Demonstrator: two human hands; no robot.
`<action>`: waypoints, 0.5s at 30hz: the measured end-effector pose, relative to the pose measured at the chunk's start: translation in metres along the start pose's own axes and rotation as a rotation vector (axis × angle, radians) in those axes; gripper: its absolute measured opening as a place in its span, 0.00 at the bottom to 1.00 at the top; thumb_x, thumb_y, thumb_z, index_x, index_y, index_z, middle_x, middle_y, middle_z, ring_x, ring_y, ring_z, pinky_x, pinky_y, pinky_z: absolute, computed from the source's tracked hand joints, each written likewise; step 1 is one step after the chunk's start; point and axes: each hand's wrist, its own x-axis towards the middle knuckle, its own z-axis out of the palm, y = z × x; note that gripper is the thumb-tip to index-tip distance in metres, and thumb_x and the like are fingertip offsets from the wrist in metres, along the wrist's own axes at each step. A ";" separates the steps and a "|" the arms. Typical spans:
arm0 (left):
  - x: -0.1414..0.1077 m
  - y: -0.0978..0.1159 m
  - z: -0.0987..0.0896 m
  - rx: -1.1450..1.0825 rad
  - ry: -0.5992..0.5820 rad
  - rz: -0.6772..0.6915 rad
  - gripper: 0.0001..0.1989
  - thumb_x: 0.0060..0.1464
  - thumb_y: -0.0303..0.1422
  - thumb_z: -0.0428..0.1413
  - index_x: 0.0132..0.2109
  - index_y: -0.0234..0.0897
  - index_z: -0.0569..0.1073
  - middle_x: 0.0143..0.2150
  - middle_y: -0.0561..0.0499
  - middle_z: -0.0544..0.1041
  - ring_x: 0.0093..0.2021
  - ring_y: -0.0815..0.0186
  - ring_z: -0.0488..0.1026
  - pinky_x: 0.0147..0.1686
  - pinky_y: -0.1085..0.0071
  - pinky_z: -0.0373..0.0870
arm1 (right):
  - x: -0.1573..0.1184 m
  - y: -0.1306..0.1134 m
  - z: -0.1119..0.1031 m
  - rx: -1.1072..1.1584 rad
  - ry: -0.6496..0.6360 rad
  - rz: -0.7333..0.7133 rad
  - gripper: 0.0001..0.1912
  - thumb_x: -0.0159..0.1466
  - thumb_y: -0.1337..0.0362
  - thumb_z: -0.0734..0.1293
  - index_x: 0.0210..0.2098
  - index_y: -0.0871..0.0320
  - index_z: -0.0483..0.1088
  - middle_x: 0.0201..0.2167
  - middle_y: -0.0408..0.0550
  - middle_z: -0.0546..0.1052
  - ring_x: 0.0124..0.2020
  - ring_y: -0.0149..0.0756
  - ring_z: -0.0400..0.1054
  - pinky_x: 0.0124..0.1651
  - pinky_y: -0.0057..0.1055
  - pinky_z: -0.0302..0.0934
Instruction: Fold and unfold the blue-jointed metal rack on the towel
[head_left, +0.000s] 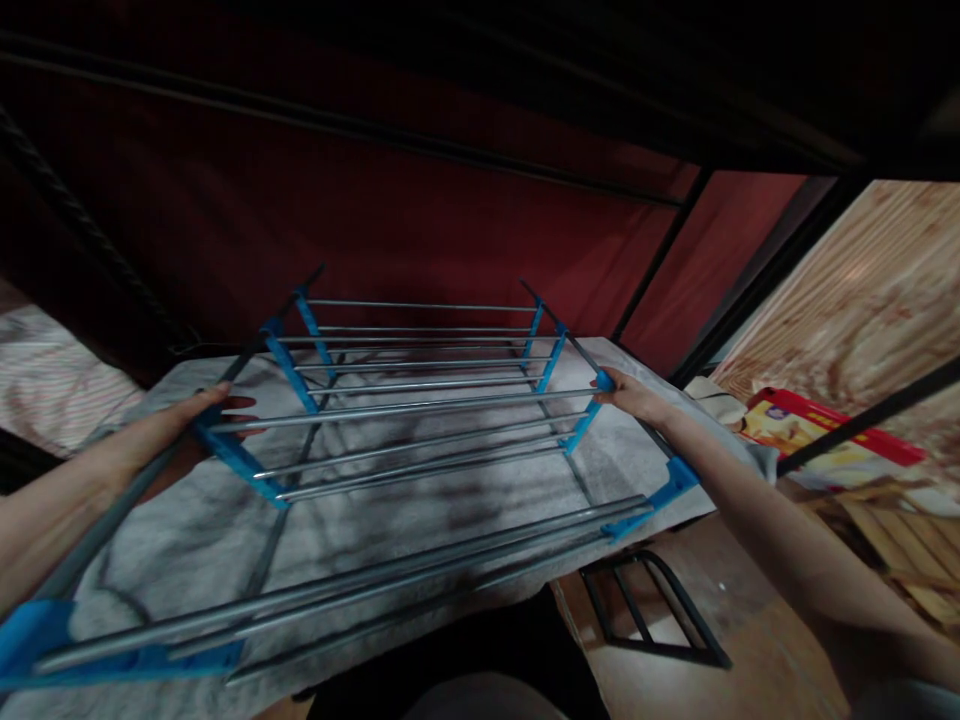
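A rack (420, 404) of grey metal tubes with blue plastic brackets lies across a grey fabric surface. At its left side, my left hand (214, 415) grips the long side tube beside a blue bracket (244, 460), fingers reaching past it on the inner side. Over on the right, my right hand (630, 393) is closed around the opposite side where another blue bracket (583, 425) meets the side tube. Closest to me, several tubes run between a near left bracket (142, 660) and a near right bracket (651, 500).
Behind the rack hangs a dark red panel (420, 220) in a dark frame. A black metal frame piece (652, 610) lies on the floor at right. A red and yellow package (817, 430) and wooden slats (900, 540) sit farther right. Striped fabric (60, 370) shows at left.
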 end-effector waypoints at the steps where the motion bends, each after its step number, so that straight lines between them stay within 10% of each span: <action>1: -0.003 0.001 0.002 -0.030 0.001 0.026 0.22 0.60 0.46 0.55 0.53 0.34 0.72 0.44 0.48 0.79 0.43 0.58 0.77 0.61 0.42 0.64 | 0.000 0.001 -0.001 0.028 -0.011 -0.003 0.25 0.49 0.65 0.72 0.47 0.56 0.69 0.39 0.46 0.78 0.38 0.38 0.71 0.44 0.32 0.68; 15: -0.038 -0.013 -0.011 -0.298 0.115 0.012 0.20 0.66 0.45 0.45 0.44 0.34 0.74 0.38 0.49 0.81 0.50 0.55 0.75 0.67 0.41 0.57 | -0.049 -0.004 -0.031 0.076 0.034 -0.044 0.42 0.55 0.46 0.73 0.65 0.53 0.63 0.58 0.57 0.73 0.56 0.48 0.71 0.56 0.44 0.69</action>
